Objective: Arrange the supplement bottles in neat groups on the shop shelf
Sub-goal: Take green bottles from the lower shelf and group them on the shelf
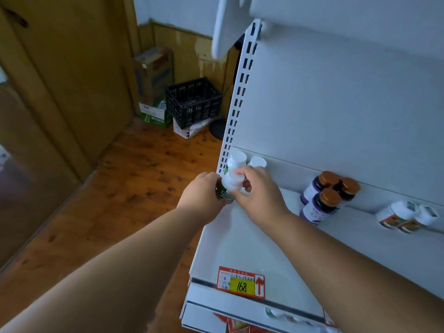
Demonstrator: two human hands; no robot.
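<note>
Both hands work at the far left corner of the white shelf (240, 241). The left hand (204, 192) has its grip curled round the dark green body of a white-capped bottle (228, 186), and the right hand (258, 191) pinches the same bottle at its cap. Two more white caps (257, 161) stand just behind, against the back panel. Further right a group of three dark bottles with brown lids (323, 197) stands close together, and beyond them two white bottles with orange labels (406, 215). A price tag (241, 282) reading 168 sits on the shelf's front edge. On the floor, a black crate (192, 102) stands among cardboard boxes (153, 75); what it holds cannot be told.
</note>
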